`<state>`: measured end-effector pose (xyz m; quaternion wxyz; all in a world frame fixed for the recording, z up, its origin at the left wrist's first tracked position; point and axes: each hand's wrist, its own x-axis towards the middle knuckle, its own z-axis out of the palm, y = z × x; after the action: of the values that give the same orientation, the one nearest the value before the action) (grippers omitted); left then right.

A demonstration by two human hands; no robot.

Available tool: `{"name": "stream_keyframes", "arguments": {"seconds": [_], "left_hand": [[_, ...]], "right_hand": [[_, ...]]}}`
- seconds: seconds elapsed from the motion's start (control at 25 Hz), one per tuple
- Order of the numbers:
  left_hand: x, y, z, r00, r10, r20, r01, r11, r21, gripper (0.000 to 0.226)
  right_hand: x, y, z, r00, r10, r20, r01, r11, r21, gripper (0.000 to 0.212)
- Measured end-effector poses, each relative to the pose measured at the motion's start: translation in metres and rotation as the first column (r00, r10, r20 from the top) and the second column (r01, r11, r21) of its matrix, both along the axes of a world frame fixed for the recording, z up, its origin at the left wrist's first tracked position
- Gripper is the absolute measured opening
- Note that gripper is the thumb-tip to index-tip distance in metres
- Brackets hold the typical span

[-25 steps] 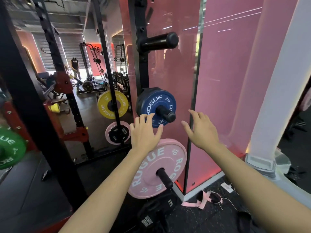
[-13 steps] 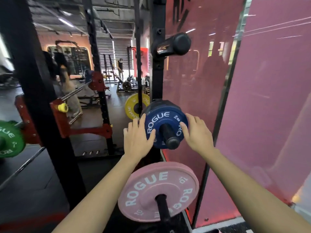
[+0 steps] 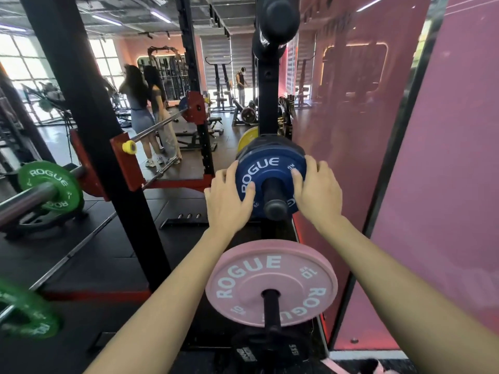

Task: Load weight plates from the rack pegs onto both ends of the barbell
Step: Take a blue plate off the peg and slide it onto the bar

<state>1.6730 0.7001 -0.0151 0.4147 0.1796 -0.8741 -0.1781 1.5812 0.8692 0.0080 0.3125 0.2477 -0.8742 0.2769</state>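
A small blue Rogue plate (image 3: 266, 170) sits on a black rack peg (image 3: 275, 203) at centre, with a dark plate behind it. My left hand (image 3: 228, 198) grips the plate's left rim and my right hand (image 3: 317, 190) grips its right rim, fingers curled over the edge. Below hangs a pink Rogue plate (image 3: 270, 282) on a lower peg. At the far left the barbell sleeve (image 3: 27, 198) carries a green Rogue plate (image 3: 51, 184).
The black rack upright (image 3: 91, 147) stands left of my arms. A pink glossy wall panel (image 3: 405, 157) is close on the right. An empty top peg (image 3: 278, 17) juts out overhead. Two people (image 3: 151, 112) stand behind the rack. A black plate (image 3: 270, 349) lies low.
Both hands have gone from reaching toward the blue plate to closing on its left and right rims. My head has moved closer and turned left.
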Motion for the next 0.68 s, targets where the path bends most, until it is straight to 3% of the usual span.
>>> {"name": "stream_keyframes", "arguments": {"seconds": [0.16,0.36,0.56,0.68], "left_hand": [[0.016,0.000,-0.003,0.997,-0.056,-0.046,0.056,0.998,-0.016,0.060],[0.030,-0.010,0.007,0.995,-0.095,0.020,0.097,0.985,-0.140,0.061],[0.031,-0.013,-0.005,0.982,-0.015,0.190,0.022,0.999,-0.034,0.062],[0.033,-0.009,-0.009,0.985,-0.032,0.169,0.037,0.999,-0.026,0.060]], "right_hand": [[0.009,0.011,-0.001,0.998,0.016,-0.059,-0.018,0.999,-0.039,0.047],[0.007,0.026,-0.003,0.997,-0.014,-0.079,0.011,0.999,-0.042,0.049],[0.005,0.025,0.001,0.996,0.048,-0.074,-0.045,0.998,0.040,0.046],[0.013,0.027,-0.004,0.998,0.029,-0.061,-0.026,0.999,0.046,0.047]]}}
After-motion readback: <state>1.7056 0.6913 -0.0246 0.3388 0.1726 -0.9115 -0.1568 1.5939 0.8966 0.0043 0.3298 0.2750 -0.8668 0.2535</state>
